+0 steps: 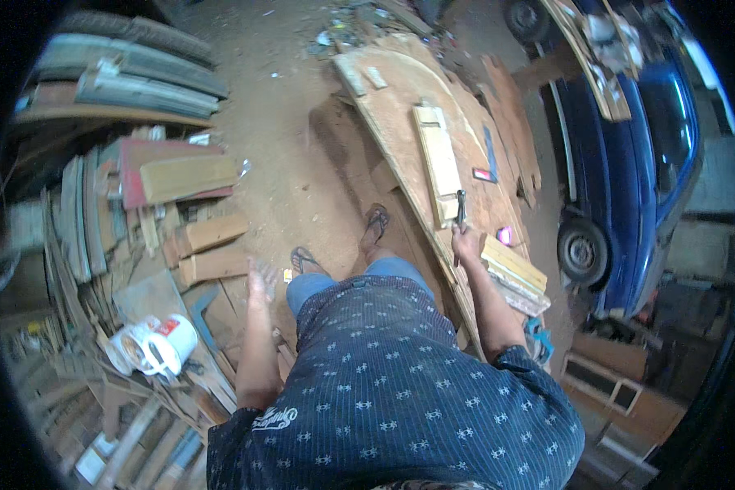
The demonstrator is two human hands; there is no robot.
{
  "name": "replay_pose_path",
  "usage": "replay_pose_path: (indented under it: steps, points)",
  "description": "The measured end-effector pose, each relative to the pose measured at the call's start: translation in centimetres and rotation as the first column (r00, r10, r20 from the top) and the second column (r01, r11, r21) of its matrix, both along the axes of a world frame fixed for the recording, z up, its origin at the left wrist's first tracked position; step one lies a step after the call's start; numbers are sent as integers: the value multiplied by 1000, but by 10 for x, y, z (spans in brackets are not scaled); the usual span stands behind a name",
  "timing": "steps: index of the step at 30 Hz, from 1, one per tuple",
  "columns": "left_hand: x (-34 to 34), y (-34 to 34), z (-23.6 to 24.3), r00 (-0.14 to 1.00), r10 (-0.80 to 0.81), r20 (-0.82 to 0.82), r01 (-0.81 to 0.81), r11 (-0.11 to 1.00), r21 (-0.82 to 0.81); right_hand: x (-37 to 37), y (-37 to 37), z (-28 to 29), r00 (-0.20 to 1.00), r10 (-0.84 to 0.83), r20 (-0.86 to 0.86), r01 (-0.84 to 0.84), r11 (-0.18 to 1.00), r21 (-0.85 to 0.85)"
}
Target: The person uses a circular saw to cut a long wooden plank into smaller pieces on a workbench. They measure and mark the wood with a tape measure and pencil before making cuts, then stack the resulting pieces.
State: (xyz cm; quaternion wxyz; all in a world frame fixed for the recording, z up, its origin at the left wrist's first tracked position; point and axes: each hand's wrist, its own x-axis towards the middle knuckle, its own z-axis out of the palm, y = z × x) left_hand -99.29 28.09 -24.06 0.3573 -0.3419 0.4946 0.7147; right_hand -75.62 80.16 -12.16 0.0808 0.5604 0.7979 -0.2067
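Note:
My right hand (468, 243) is closed round the handle of a dark hammer (461, 209), whose head points away from me. It is over the workbench (396, 135), close to the near end of a pale notched board (439, 159) that lies lengthwise there. My left hand (261, 279) hangs low at my left side with fingers stretched out, holding nothing, near some brown wood blocks (212, 266). To the right of the notched board lie a blue strip (489, 144), a small red and pink thing (483, 175) and a round pink thing (505, 236).
Stacked planks (131, 69) and a red board (131, 175) stand at the left, with white buckets (170, 345) nearer me. More pale boards (514, 269) lie by my right forearm. A blue vehicle (621, 180) is parked beyond the bench at the right.

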Motion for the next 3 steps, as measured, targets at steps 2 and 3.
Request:
replay_pose_path:
  steps: [2,3]
  points:
    - [-1,52,4,978,-211,-3,211,977,-7,30,50,-22,999,6,44,-6,1000,13]
    - [-8,68,8,970,-242,-8,242,970,-24,32,64,-26,998,-61,36,62,998,-29]
